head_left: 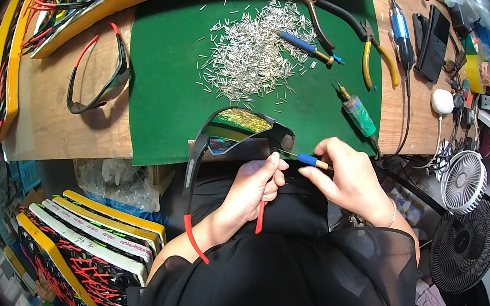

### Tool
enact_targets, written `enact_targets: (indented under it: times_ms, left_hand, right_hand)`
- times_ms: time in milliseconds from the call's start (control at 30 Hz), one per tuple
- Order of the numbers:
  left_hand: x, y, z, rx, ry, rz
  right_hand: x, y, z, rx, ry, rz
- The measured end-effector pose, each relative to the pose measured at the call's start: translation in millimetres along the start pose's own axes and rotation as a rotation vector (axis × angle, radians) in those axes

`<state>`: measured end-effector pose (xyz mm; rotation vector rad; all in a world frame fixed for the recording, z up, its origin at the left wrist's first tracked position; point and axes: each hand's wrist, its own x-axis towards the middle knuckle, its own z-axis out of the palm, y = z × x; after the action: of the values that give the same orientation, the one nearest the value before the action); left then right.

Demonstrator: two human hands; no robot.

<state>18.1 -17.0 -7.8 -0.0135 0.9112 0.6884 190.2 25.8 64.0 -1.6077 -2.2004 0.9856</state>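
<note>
My left hand is closed around one temple arm of a pair of black wraparound sunglasses at the mat's front edge. Their mirrored lenses shine yellow and blue, and both temple arms end in red tips pointing toward me. In my right hand, thumb and fingers grip the brass end of a small screwdriver with a blue handle. Its thin shaft points left and reaches the frame near the hinge, beside my left thumb. The exact contact of the tip is too small to tell.
A green mat bears a heap of small metal pins, another blue screwdriver, pliers and a green-handled tool. Other sunglasses lie left. Boxes of glasses stand lower left, fans right.
</note>
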Motion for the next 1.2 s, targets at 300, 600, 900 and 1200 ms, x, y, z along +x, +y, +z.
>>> enact_targets:
  times_ms: [300,600,900,1200]
  left_hand:
    - [-7,-1,1,0.076,-0.004,0.005]
    - [-23,11,12,0.259,-0.033,0.116]
    - [-33,10,11,0.188,0.078,0.264]
    - [-18,11,10,0.328,0.071,0.335]
  right_hand:
    - [-11,6,-9,0.093,-0.127,0.048]
    - [15,20,-12,0.082,0.268,0.009]
    - [108,26,15,-0.374,0.510,-0.329]
    - [82,106,-44,-0.673,0.491,0.157]
